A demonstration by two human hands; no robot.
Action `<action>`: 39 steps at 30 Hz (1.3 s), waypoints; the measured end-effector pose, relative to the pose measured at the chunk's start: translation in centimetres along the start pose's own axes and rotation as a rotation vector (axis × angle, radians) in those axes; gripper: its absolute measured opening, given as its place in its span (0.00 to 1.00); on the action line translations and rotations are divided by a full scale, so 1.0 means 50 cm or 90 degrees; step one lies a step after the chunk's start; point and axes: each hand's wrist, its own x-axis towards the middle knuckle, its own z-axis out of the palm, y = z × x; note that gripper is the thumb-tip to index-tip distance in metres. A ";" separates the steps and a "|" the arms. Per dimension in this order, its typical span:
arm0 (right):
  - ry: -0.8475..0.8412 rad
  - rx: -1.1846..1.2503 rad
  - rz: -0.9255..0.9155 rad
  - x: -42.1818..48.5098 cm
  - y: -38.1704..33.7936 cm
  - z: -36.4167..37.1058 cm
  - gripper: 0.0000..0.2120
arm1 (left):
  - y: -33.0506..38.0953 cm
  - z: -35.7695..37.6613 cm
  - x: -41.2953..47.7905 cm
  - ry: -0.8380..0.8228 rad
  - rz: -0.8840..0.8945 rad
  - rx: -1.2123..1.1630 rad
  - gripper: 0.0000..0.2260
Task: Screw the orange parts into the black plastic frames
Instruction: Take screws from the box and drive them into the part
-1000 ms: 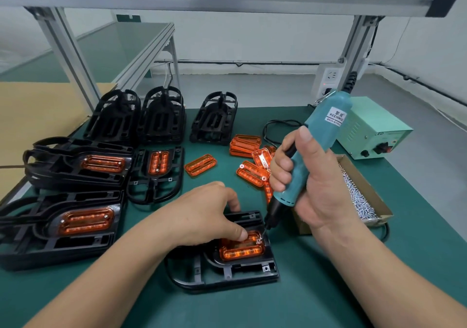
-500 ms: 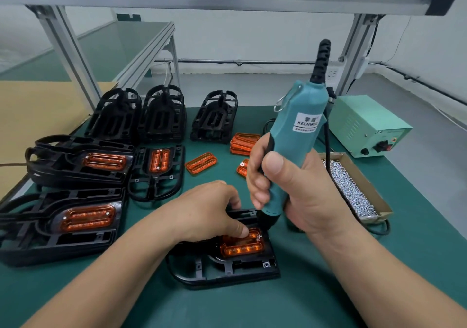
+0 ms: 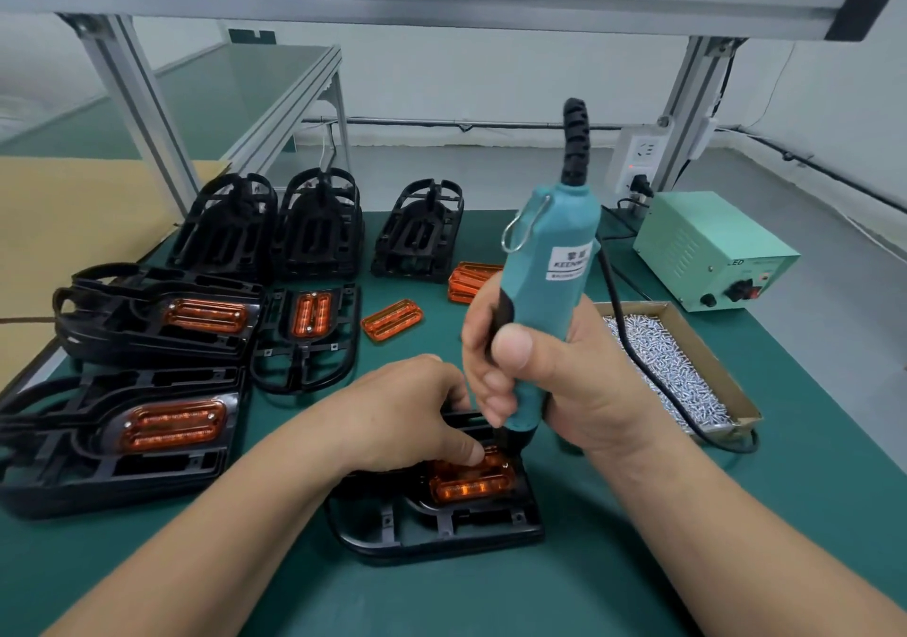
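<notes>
Gripping the driver (image 3: 549, 292) upright, the right fingers (image 3: 513, 347) wrap fully round its teal body, thumb in front. Driver tip meets the far right corner of the orange part (image 3: 471, 482), just beside the left fingers (image 3: 461, 445). Left thumb tip presses on that part; the other left fingers curl down out of sight, grip cannot be told. Part sits in the frame (image 3: 441, 528), flat on the bench (image 3: 613, 563) below both sets of fingers. Screw box (image 3: 706, 356) near, right of the right fingers. Loose part (image 3: 392, 318) lies beyond the left fingers; finished frames (image 3: 162, 435) well left.
</notes>
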 end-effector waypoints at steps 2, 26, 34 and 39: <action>0.030 -0.012 -0.020 -0.005 -0.003 -0.005 0.21 | 0.000 0.001 0.003 -0.002 -0.010 0.018 0.17; -0.058 0.108 -0.036 0.016 -0.001 -0.036 0.23 | -0.012 0.005 0.013 -0.020 0.016 0.008 0.20; -0.041 0.128 -0.018 0.021 -0.004 -0.041 0.26 | -0.011 0.007 0.013 -0.023 0.014 0.014 0.19; -0.069 0.093 -0.061 0.023 -0.031 -0.039 0.26 | -0.013 0.013 0.016 -0.010 0.022 0.018 0.16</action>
